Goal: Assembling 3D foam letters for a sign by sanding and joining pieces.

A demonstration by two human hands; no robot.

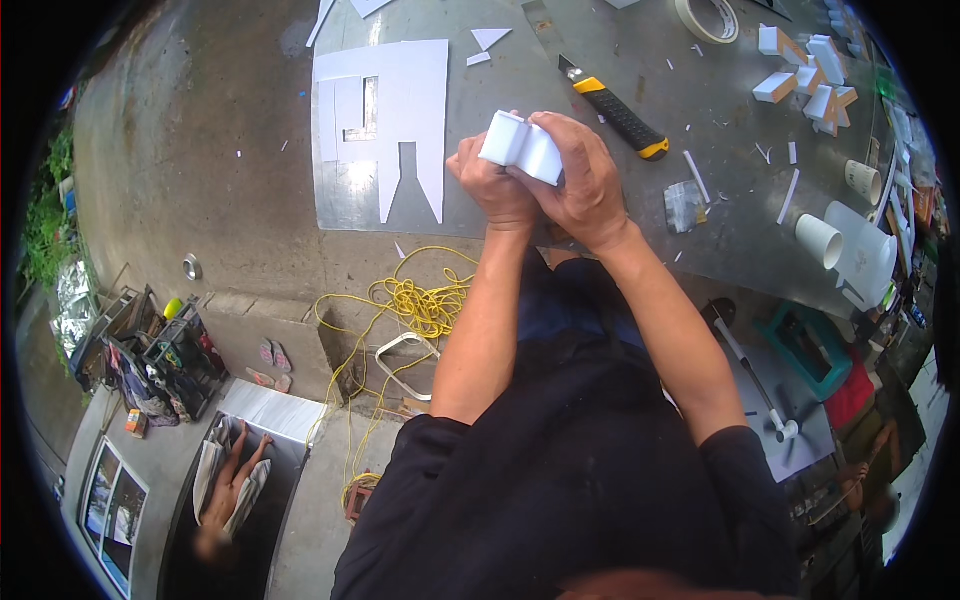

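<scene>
Over the near edge of the metal-topped table, both hands close around a white, stepped piece (535, 155) that looks like folded board. My left hand (490, 192) grips its left side, with the fingers partly hidden behind it. My right hand (588, 175) wraps the other side, thumb and fingers pressed on the white surface. Left of the hands lies a flat white cut sheet (425, 120) with a slot and a notch. A yellow-and-black utility knife (622, 115) rests to their right, its blade pointing up and left.
A tape roll (684, 20) and several white blocks with brown faces (775, 88) sit farther right. Paper cups (819, 241) and a clear plastic tub (866, 255) stand near the right edge. Yellow cord (425, 310) tangles on the floor. A person (235, 485) is at lower left.
</scene>
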